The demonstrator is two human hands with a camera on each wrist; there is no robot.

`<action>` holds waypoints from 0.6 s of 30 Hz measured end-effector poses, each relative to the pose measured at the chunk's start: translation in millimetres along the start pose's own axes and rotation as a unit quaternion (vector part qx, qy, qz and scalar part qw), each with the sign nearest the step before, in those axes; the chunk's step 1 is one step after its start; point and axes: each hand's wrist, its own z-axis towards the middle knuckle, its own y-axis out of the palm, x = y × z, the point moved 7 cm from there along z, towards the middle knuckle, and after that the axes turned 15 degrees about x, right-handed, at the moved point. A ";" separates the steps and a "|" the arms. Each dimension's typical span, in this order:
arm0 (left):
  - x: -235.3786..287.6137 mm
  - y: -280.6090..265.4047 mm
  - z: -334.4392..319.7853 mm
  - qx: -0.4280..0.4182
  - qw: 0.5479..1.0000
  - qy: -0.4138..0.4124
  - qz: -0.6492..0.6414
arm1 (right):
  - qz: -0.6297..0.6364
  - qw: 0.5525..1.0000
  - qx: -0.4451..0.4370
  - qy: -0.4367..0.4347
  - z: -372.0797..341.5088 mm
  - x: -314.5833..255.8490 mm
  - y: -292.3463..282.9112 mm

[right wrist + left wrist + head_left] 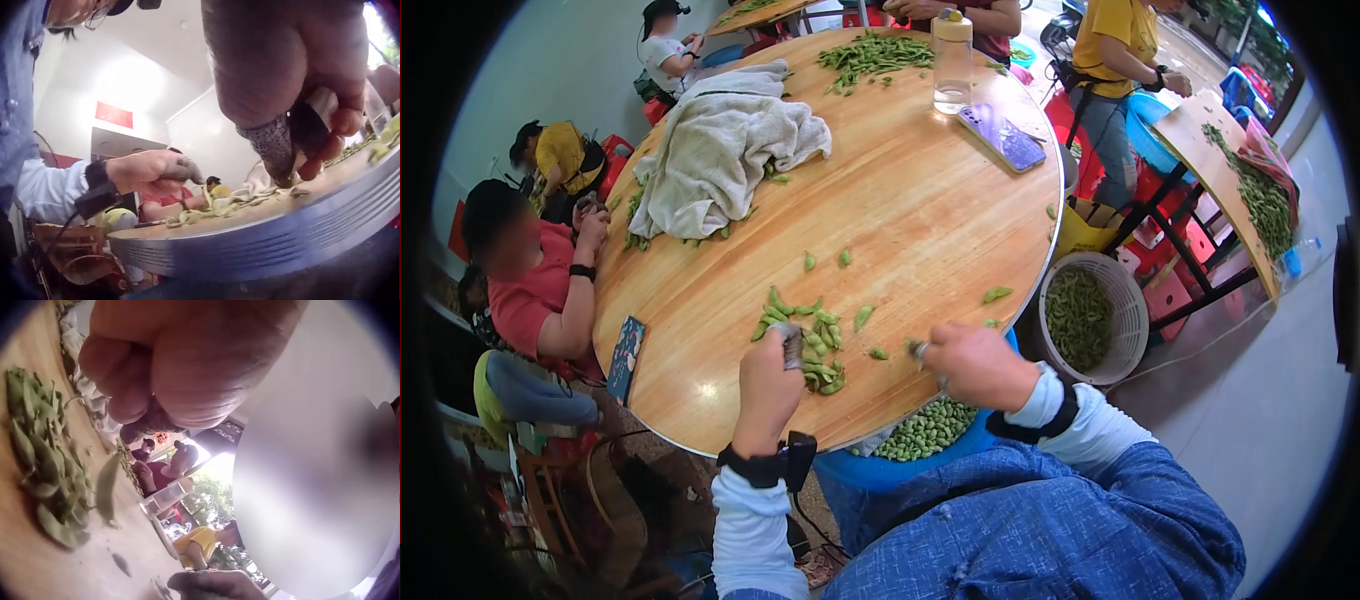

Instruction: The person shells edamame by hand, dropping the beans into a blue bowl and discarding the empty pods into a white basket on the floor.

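My left hand (pixel 768 390) is at the near side of a small pile of green soybean pods (pixel 825 335). Its fingers are curled, a grey wrap covers the thumb, and no pod shows in its grasp in the left wrist view. To the right, my right hand (pixel 980 365) is low over the tabletop, fingers bent inward. A speckled cover sits on its thumb (pixel 275 147), with the tip right at the wood; I cannot tell whether a bean is pinched there. A few single pods (pixel 864 318) lie between and beyond the hands.
Below the round table's edge (pixel 880 432), a blue basin (pixel 890 472) holds shelled beans. A towel (pixel 720 145), bottle (pixel 952 65), purple phone (pixel 1005 140) and dark patterned phone (pixel 626 360) lie on the table. A basket of pods (pixel 1135 345) stands right. Several people sit around.
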 end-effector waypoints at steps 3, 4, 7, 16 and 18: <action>5.5 -7.3 -11.1 -0.006 0.989 -0.048 -0.139 | 0.028 0.995 0.049 0.082 -5.7 31.0 -23.0; 12.1 -4.5 -14.1 -0.028 0.992 -0.026 -0.123 | 0.045 0.991 0.079 0.095 -8.0 36.4 -29.9; 33.9 6.0 -20.9 -0.079 0.993 0.024 -0.083 | 0.109 0.971 0.151 0.147 -13.4 46.5 -42.1; 21.0 9.8 -17.3 -0.034 0.989 0.003 -0.144 | 0.140 0.962 0.179 0.150 -24.1 48.6 -52.0; 36.7 13.7 -21.1 -0.061 0.994 0.085 0.008 | 0.167 0.960 0.167 0.153 -21.1 39.8 -44.3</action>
